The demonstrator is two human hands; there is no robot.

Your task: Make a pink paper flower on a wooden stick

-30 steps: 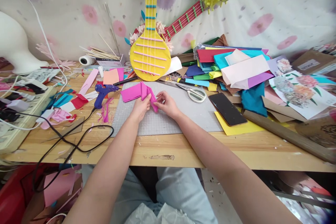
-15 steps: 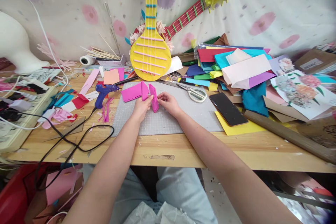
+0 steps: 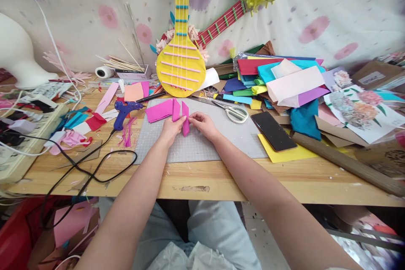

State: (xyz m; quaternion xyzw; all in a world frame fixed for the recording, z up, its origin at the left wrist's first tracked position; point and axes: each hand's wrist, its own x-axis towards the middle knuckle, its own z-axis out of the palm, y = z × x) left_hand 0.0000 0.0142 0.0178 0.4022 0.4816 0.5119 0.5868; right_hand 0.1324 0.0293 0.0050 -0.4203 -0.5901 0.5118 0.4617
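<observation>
A cluttered wooden table [image 3: 221, 181] is set against a flower-printed cloth backdrop, with a grey cutting mat [image 3: 202, 143] at its middle. On the mat a magenta foam strip [image 3: 167, 110] is being pleated: two upright folds are already formed at its right end, while the flat left portion is as yet unfolded. The nearest fold is pinched between the left hand [image 3: 171, 128] and the right hand [image 3: 205, 124], fingers closed on it. Scissors [image 3: 232, 112], a phone [image 3: 274, 130] and a blue glue gun [image 3: 124, 109] are laid around. The fingertips' exact grip is hidden behind the foam, and the heap of coloured sheets [image 3: 278, 80] cannot be sorted apart.
</observation>
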